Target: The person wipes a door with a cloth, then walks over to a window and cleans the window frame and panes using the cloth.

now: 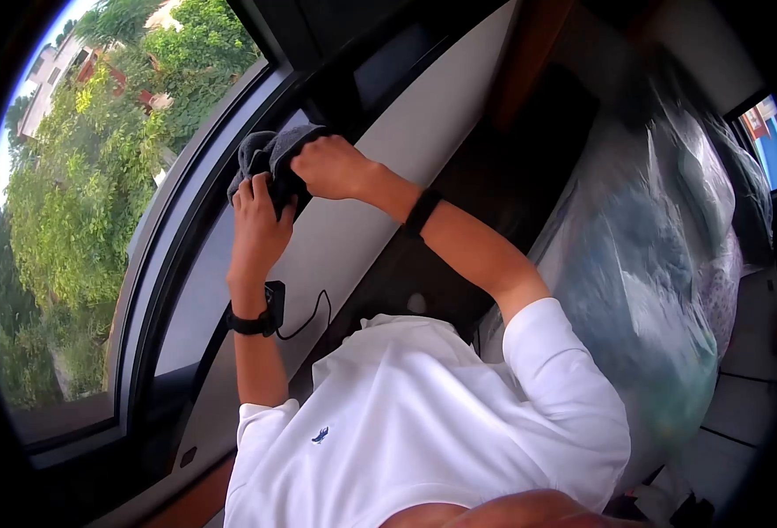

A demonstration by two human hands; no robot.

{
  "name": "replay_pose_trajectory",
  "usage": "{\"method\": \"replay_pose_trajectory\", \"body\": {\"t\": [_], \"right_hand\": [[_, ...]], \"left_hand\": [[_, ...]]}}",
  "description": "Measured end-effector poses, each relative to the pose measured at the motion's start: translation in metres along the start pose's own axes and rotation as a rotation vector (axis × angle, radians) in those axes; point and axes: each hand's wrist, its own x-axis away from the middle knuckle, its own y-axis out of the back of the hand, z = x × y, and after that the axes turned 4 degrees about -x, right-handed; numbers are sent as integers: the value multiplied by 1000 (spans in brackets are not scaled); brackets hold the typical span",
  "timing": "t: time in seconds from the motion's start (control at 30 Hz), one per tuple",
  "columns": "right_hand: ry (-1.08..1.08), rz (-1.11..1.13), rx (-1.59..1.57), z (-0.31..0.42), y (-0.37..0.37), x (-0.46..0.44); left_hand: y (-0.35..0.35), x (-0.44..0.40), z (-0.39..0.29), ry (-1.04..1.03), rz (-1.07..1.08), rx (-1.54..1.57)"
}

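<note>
A dark grey cloth [269, 157] is bunched up at the window sill, near the dark window frame [196, 163]. My left hand [260, 220] grips its lower side, fingers curled over the fabric. On the cloth's right side, my right hand [331, 167] is closed in a fist around a fold. Both hands are close together, and the cloth hides part of the frame behind it. Each wrist wears a black band; the left one carries a small black device [273, 308] with a thin cable.
Left of me is a window pane [80, 229] with trees and buildings outside. A white wall [353, 211] runs below the sill. To my right stands a large bundle wrapped in clear plastic [643, 255], with tiled floor [740, 409] beyond it.
</note>
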Motion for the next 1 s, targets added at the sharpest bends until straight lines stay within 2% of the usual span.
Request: {"method": "replay_pose_trajectory", "body": {"t": [0.03,0.1,0.17,0.23,0.27,0.33,0.47,0.53,0.6,0.67,0.7,0.73,0.77,0.8,0.83,0.87,0.93,0.97,1.0], "right_hand": [[-27,-46,3,3,8,6],[-55,-151,-73,-10,4,24],[-131,-135,-93,-35,8,40],[-246,-145,-78,-58,19,51],[-236,-138,-74,-68,16,58],[-285,-325,-12,-78,3,68],[-449,-301,84,-100,10,85],[-371,-347,220,-139,22,93],[-420,-280,205,-150,45,92],[-156,-451,248,-159,52,89],[-139,-340,39,-160,57,86],[-125,-318,20,-154,57,87],[-152,-282,-208,-144,57,91],[-182,-240,-435,-138,58,97],[-54,-270,-415,-146,45,99],[-25,-271,-424,-144,46,99],[102,-355,-464,-133,46,101],[131,-354,-478,-132,41,99],[110,-355,-523,-134,36,96]], "left_hand": [[-4,-4,-2,-49,-56,-12],[-8,-12,-25,-116,-21,-30],[-22,-29,-47,-216,-27,-36],[-33,-48,-69,-220,-3,-50],[-37,-56,-78,-235,28,-68],[-54,-62,-82,-310,-12,-112],[-81,-80,-109,-268,-2,-36],[-98,-101,-124,-246,-7,-20],[-115,-117,-128,-325,-97,79],[-104,-107,-132,-286,-102,58],[-97,-102,-128,-304,-118,54],[-87,-96,-124,-322,-134,50],[-72,-87,-121,-292,-123,49],[-55,-75,-119,-239,18,129],[-40,-72,-114,-196,135,191],[-28,-69,-108,-178,120,173],[-15,-67,-101,53,420,380],[-17,-69,-101,76,404,366],[-24,-72,-101,112,326,506]]}}
